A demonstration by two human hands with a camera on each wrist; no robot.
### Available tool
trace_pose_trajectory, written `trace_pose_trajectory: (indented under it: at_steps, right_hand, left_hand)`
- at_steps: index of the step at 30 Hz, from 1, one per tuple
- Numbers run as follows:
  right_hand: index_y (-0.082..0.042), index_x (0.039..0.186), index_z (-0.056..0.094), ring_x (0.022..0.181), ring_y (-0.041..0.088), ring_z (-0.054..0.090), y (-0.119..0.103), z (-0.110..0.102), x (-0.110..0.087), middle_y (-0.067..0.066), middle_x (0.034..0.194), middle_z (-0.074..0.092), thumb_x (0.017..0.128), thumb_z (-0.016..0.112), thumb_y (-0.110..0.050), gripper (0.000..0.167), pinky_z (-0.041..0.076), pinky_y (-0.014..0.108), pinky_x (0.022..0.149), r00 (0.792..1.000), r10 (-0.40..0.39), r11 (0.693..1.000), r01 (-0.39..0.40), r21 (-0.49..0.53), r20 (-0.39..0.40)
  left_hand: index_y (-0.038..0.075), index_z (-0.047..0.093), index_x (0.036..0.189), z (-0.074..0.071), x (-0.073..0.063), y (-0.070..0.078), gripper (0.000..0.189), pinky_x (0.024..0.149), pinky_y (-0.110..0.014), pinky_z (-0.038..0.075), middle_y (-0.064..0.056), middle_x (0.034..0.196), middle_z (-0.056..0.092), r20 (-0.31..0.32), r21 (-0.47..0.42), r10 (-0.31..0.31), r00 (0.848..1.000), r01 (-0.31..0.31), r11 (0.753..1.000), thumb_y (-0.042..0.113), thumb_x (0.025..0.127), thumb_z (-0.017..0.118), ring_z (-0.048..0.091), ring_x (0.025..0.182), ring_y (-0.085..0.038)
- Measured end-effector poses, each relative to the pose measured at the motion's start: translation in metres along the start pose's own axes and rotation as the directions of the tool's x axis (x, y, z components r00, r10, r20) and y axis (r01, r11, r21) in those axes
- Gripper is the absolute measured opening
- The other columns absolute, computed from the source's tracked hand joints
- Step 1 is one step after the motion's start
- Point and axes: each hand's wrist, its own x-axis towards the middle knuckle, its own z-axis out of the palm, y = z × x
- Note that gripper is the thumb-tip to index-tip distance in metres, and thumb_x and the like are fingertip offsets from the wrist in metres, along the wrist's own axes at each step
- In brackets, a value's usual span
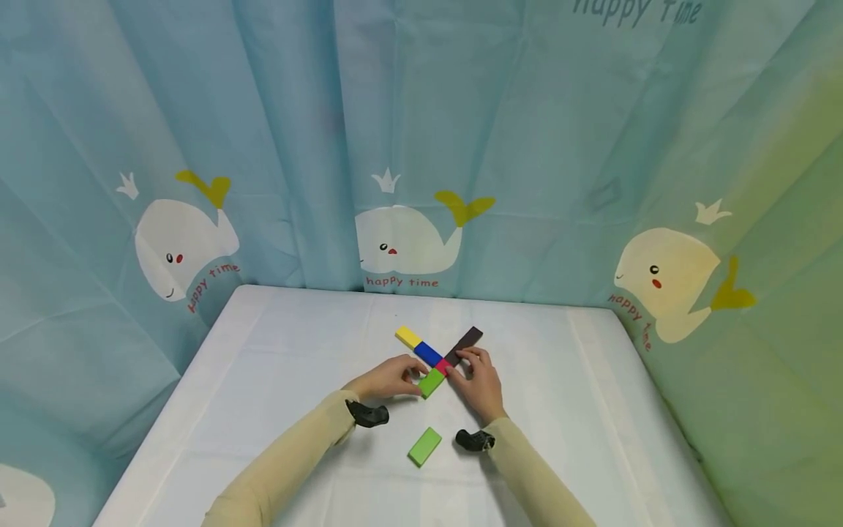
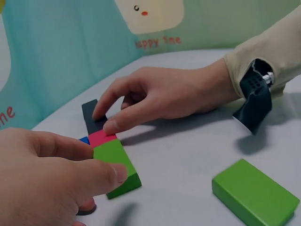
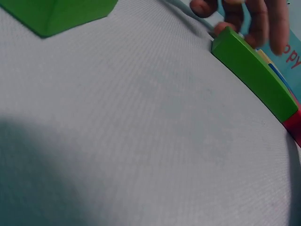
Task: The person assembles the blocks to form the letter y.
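Just below the frame's centre, the green block meets the red block. The left hand has thumb and finger parted beside it, contact unclear; the right hand spans the red and black blocks. It looks light, stiff and smooth, best pinched by its long sides.

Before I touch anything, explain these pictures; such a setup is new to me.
No machine here: a person's bare left hand and right hand work. The wide picture comes from a head camera, the close ones from one on each wrist. On the white table, yellow, blue, red and black pieces and a green block lie touching; a second green block lies apart. The left hand is at the first green block, the right at black and red; whether either grips is unclear.
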Motion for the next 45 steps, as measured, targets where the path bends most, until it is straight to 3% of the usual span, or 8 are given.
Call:
trace_pose_trajectory:
  at_steps: [4, 9, 15, 23, 31, 36, 45]
  right_hand:
    - [-0.007, 0.122, 0.066, 0.091, 0.021, 0.056, 0.001, -0.001, 0.001, 0.008, 0.127, 0.053, 0.087, 0.075, -0.034, 0.045, 0.044, 0.04, 0.079, 1.0, -0.009, 1.0, 0.009, -0.002, 0.0]
    - [-0.008, 0.121, 0.066, 0.088, 0.02, 0.055, 0.002, -0.001, 0.002, 0.008, 0.126, 0.054, 0.086, 0.076, -0.033, 0.045, 0.043, 0.039, 0.077, 1.0, -0.018, 1.0, 0.018, -0.005, -0.013]
    - [-0.007, 0.121, 0.067, 0.087, 0.019, 0.055, 0.004, 0.001, 0.001, 0.009, 0.126, 0.054, 0.086, 0.076, -0.033, 0.045, 0.043, 0.039, 0.077, 0.999, -0.027, 1.0, 0.027, -0.005, -0.017]
    - [-0.007, 0.121, 0.066, 0.087, 0.02, 0.055, 0.004, 0.001, 0.001, 0.009, 0.126, 0.054, 0.085, 0.076, -0.034, 0.046, 0.044, 0.038, 0.076, 0.999, -0.036, 0.999, 0.035, -0.004, -0.019]
    - [-0.007, 0.121, 0.067, 0.086, 0.019, 0.055, 0.004, 0.002, 0.001, 0.009, 0.126, 0.054, 0.086, 0.077, -0.032, 0.044, 0.044, 0.039, 0.075, 0.999, -0.044, 0.999, 0.043, -0.014, -0.025]
    - [-0.006, 0.121, 0.067, 0.087, 0.02, 0.055, 0.002, 0.001, 0.0, 0.008, 0.126, 0.054, 0.086, 0.076, -0.031, 0.044, 0.044, 0.039, 0.076, 0.999, -0.04, 0.999, 0.04, -0.005, -0.022]
    - [-0.006, 0.119, 0.067, 0.087, 0.02, 0.055, 0.002, 0.003, -0.002, 0.009, 0.125, 0.054, 0.085, 0.078, -0.03, 0.043, 0.044, 0.039, 0.075, 0.998, -0.05, 0.999, 0.049, -0.02, -0.038]
  left_hand:
    - [0.011, 0.063, 0.125, -0.002, -0.01, -0.002, 0.039, 0.079, -0.026, 0.046, -0.002, 0.111, 0.059, 0.014, -0.03, -0.013, 1.0, 0.014, 0.999, 0.02, 0.089, 0.073, 0.054, 0.085, -0.009]
    - [0.01, 0.064, 0.124, -0.001, -0.019, -0.007, 0.038, 0.078, -0.025, 0.046, -0.001, 0.11, 0.06, 0.019, -0.038, 0.012, 1.0, -0.011, 0.999, 0.02, 0.088, 0.074, 0.054, 0.085, -0.007]
    - [0.009, 0.064, 0.122, 0.001, -0.027, -0.008, 0.037, 0.078, -0.025, 0.046, -0.004, 0.11, 0.06, 0.022, -0.047, 0.042, 0.999, -0.04, 0.998, 0.018, 0.088, 0.074, 0.056, 0.088, -0.015]
    - [0.01, 0.063, 0.123, 0.01, -0.035, 0.004, 0.038, 0.08, -0.023, 0.046, -0.001, 0.108, 0.06, 0.096, -0.014, 0.07, 0.993, -0.069, 0.997, 0.019, 0.088, 0.074, 0.058, 0.089, -0.012]
    - [0.009, 0.063, 0.124, 0.02, -0.045, 0.01, 0.038, 0.077, -0.018, 0.046, 0.001, 0.109, 0.059, 0.152, 0.011, 0.169, 0.974, -0.172, 0.985, 0.019, 0.089, 0.073, 0.057, 0.085, -0.005]
    - [0.011, 0.063, 0.125, 0.029, -0.05, 0.016, 0.039, 0.074, -0.016, 0.046, 0.004, 0.111, 0.055, 0.198, 0.006, 0.17, 0.965, -0.174, 0.985, 0.018, 0.088, 0.073, 0.053, 0.079, 0.003]
    - [0.013, 0.063, 0.127, 0.045, -0.055, 0.029, 0.043, 0.073, -0.014, 0.046, 0.006, 0.108, 0.051, 0.251, -0.022, 0.172, 0.952, -0.172, 0.985, 0.01, 0.086, 0.073, 0.052, 0.076, 0.004]
